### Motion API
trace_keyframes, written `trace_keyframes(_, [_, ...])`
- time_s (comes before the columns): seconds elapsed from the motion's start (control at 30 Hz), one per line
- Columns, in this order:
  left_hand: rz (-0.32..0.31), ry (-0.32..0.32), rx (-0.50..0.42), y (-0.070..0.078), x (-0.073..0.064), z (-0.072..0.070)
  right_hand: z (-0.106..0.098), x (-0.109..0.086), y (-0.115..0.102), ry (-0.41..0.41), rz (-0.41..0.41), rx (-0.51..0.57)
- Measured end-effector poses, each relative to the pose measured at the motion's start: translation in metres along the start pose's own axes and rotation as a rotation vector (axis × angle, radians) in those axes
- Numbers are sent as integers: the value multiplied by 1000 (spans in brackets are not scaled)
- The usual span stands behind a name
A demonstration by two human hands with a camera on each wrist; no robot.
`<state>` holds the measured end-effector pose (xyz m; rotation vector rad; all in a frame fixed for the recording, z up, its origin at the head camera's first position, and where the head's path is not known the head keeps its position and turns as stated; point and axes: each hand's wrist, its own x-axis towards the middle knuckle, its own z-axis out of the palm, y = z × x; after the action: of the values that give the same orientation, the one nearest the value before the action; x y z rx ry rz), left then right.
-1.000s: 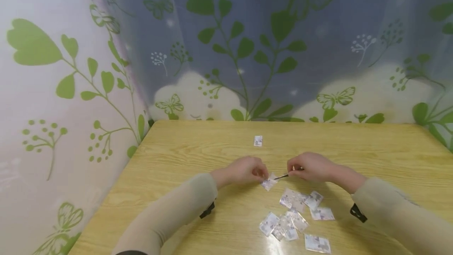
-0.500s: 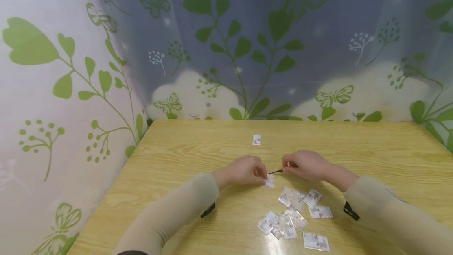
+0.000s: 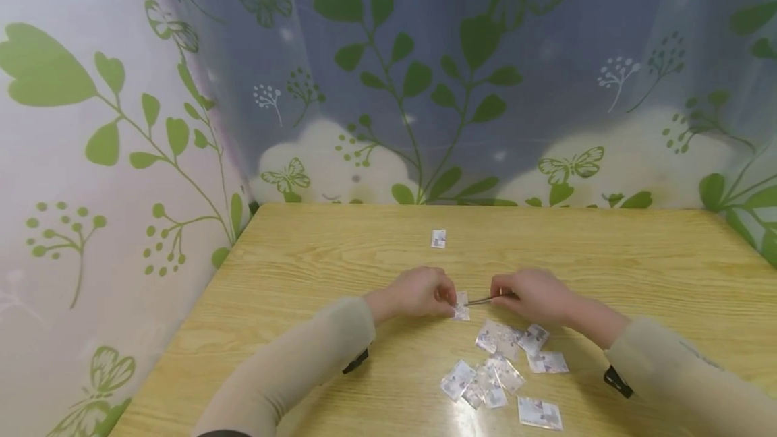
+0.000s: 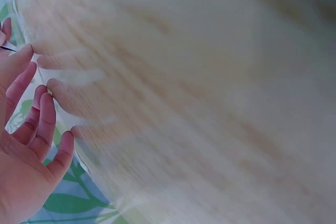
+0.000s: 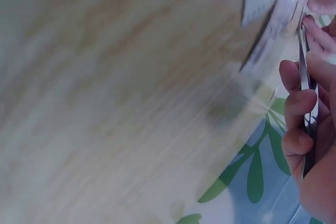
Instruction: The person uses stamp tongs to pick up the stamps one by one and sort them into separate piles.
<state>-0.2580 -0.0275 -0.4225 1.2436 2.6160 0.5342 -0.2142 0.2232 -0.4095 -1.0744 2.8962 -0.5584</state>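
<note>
Wooden worktop [image 3: 340, 241]: tweezers [image 3: 481, 301] apparently worked at packet [image 3: 463, 314].
Right hand [image 3: 537, 295] clamped tweezers; left hand [image 3: 420, 290] touched packet, pinch unconfirmed; next move likely needed packet steady.

Slim metal tweezers [image 3: 482, 301] point leftward at a small, pale, printed packet [image 3: 463, 308].

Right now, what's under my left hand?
Under your left hand, the left wrist view shows wooden table. The head view shows a small packet at its fingertips; the fingers cover the packet's left edge, so that part can't be seen.
</note>
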Motion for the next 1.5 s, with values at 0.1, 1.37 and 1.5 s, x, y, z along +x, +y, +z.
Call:
trace_keyframes(0.1, [-1, 3, -6, 0, 0, 0, 1, -2, -2, 6, -8, 0])
trace_keyframes(1.37, [161, -116, -21, 42, 7, 14, -81, -54, 92, 19, 330, -20])
trace_keyframes(1.5, [165, -115, -1, 44, 9, 15, -71, -49, 101, 6, 336, -30])
